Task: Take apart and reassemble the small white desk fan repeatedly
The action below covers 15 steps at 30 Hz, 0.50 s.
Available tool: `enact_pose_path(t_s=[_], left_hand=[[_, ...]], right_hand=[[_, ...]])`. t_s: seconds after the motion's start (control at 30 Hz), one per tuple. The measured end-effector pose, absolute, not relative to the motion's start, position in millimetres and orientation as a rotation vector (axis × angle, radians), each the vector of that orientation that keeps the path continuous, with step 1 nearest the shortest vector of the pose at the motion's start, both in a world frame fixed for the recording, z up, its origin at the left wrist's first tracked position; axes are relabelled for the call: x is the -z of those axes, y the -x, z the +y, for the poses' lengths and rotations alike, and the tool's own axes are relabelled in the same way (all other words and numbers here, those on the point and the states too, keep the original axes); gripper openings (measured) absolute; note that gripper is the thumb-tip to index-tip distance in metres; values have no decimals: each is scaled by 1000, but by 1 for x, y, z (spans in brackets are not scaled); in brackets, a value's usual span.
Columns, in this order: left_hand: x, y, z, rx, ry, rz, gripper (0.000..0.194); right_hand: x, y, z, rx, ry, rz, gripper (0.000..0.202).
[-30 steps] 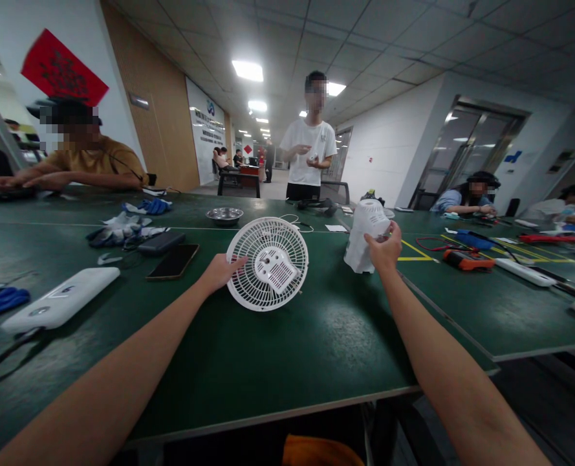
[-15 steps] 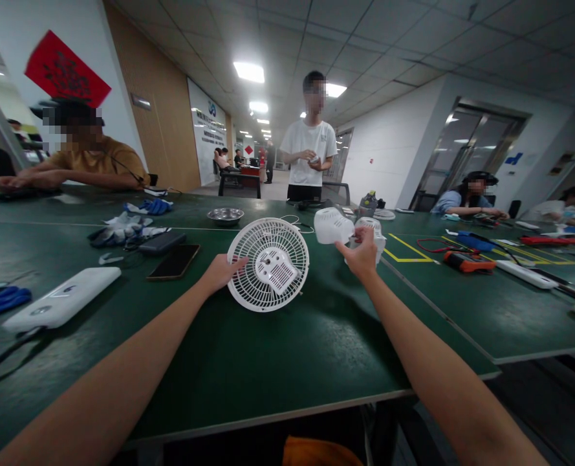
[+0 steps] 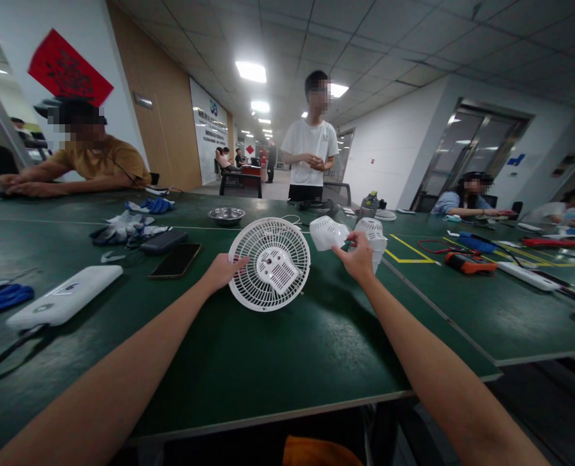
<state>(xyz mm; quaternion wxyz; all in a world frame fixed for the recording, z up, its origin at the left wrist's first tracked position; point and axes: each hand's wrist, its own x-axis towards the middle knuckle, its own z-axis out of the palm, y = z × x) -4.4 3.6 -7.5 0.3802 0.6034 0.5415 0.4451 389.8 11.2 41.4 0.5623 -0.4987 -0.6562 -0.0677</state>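
My left hand [image 3: 223, 272] grips the left rim of a round white fan grille [image 3: 248, 291], thumb over the slats. The grille is tilted up toward me, with a slotted white motor housing at its centre. My right hand [image 3: 358, 255] pinches a translucent white plastic cover [image 3: 326, 233] by its right side, above the table and to the right of the grille. Just behind the right hand's fingers stands another slotted white plastic part [image 3: 375, 236], partly hidden by them. A thin white cord [image 3: 292, 219] lies behind the grille.
On the left are a phone [image 3: 175, 261], a dark case [image 3: 163, 242], a white power bank [image 3: 66, 296] and gloves [image 3: 122, 230]. A metal bowl [image 3: 226, 215] sits behind. At right lies an orange multimeter [image 3: 469, 262]. A person [image 3: 309, 152] stands across the table.
The cover in my right hand has turned and shifted slightly left and down. My left hand and the grille have stayed almost still.
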Motion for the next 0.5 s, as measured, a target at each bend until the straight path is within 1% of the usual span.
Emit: enact_pose_path(t_s=[0.4,0.5], left_hand=[[2,3,-3,-1113,-1568,1397,49],[-1,2,-5,-1109,-1582,1383,47]], right_hand=[[-37,-392,16,169,1228,-1569,47],[-37,-391,16,185,1243,-1583,43]])
